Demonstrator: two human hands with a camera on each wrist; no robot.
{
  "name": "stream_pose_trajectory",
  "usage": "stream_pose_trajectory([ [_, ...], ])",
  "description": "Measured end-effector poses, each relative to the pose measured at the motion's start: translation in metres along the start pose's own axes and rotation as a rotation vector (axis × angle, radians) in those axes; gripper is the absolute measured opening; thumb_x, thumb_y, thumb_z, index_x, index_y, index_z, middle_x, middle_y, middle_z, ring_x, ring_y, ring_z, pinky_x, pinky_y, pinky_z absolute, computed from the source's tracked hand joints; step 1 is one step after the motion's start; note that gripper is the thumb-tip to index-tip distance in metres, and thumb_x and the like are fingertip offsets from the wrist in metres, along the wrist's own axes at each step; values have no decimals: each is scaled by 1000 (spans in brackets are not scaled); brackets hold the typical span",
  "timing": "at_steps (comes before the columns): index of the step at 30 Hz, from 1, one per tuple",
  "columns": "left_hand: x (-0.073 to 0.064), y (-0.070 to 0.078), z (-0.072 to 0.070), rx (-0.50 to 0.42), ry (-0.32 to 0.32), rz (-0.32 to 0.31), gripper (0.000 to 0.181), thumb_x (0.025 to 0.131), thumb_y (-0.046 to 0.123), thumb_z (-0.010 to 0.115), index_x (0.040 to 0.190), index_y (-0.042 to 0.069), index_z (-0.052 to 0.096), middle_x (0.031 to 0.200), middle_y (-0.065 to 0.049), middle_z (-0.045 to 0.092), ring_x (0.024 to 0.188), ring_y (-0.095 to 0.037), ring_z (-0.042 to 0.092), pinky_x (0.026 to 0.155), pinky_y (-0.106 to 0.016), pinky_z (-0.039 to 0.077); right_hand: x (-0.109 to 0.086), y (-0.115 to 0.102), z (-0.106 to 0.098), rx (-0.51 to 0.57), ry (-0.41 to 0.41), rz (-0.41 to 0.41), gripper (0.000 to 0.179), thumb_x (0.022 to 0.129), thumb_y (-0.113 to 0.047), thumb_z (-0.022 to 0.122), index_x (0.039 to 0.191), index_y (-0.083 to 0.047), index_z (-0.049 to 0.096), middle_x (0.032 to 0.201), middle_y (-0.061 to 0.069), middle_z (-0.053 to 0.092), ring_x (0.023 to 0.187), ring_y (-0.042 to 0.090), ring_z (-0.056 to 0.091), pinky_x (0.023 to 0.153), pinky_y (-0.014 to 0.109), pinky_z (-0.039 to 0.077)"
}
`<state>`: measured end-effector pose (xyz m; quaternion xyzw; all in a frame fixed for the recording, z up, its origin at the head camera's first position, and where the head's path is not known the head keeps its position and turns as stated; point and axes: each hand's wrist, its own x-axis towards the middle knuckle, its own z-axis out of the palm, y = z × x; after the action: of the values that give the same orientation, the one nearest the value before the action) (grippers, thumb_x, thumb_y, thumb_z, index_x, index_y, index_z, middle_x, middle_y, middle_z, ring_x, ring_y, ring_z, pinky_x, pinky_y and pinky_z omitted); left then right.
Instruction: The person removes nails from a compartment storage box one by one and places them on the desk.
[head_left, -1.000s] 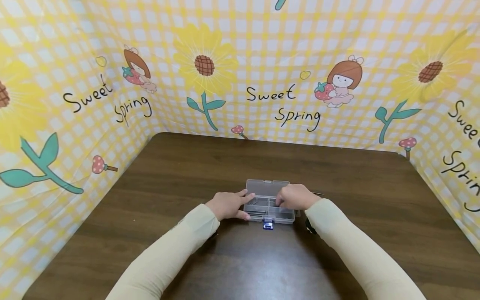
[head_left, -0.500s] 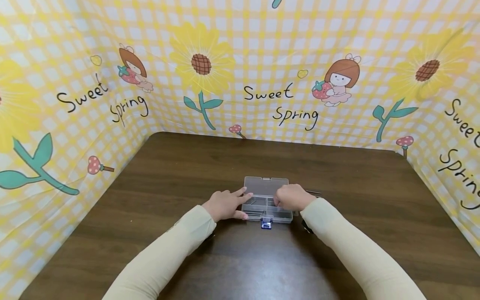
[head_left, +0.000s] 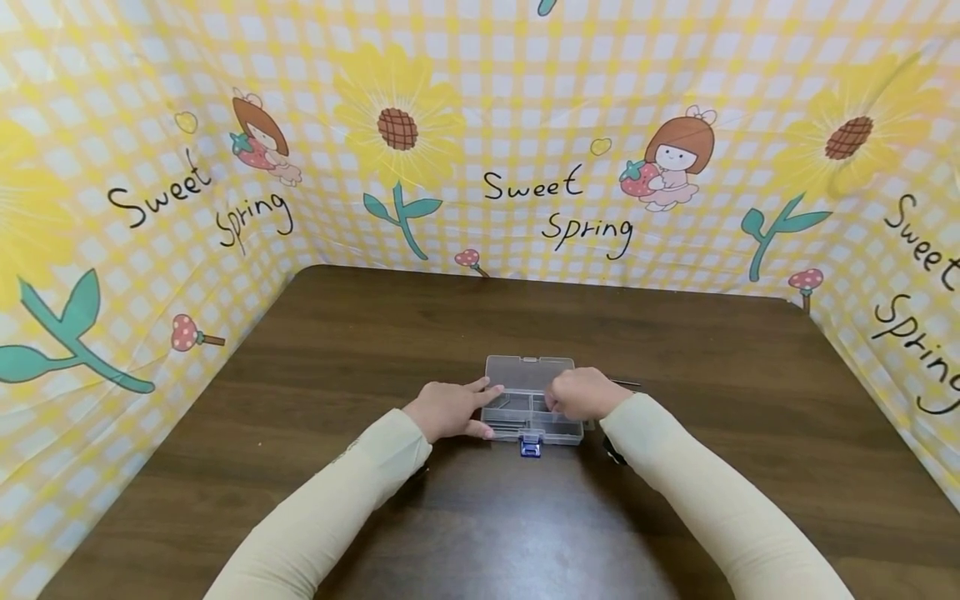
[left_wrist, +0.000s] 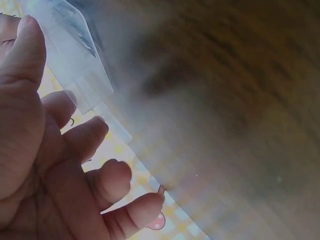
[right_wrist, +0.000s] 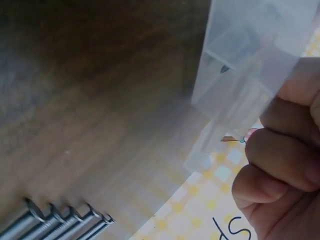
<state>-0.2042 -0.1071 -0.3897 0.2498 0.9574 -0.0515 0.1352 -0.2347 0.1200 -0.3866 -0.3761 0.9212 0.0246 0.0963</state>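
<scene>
A clear plastic compartment box with a blue latch stands on the table, its lid laid back. My left hand touches the box's left end, thumb at the front corner and fingers spread toward the hinge side. In the left wrist view the other fingers are loosely bent beside the box. My right hand has its curled fingertips down in the rear right compartment, and I cannot tell whether they hold something. Thin metal pieces lie in the front left compartment.
Several metal bolts lie in a row beyond the box in the right wrist view. In the head view a thin metal rod shows past the right hand. A yellow checked cloth walls in the brown table.
The head view has shifted slightly. Both hands stay at the box in nearly the same pose, the right fingertips still inside the rear right compartment.
</scene>
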Motion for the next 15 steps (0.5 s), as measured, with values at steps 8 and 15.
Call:
stream_pose_trajectory([
  [8, 1, 1, -3, 17, -13, -9, 77, 82, 59, 58, 150, 29, 36, 152, 1, 36, 114, -20, 60, 60, -35, 48, -2, -1, -14, -15, 10, -12, 5, 89, -10, 67, 86, -12, 70, 83, -3, 67, 75, 13, 61, 72, 33, 52],
  [15, 1, 2, -3, -2, -19, 1, 78, 82, 58, 59, 150, 28, 35, 152, 1, 35, 117, -20, 58, 64, -37, 49, -9, 3, -20, 62, -17, 25, 8, 90, -8, 64, 88, -13, 71, 86, -4, 67, 79, 12, 61, 74, 34, 51],
])
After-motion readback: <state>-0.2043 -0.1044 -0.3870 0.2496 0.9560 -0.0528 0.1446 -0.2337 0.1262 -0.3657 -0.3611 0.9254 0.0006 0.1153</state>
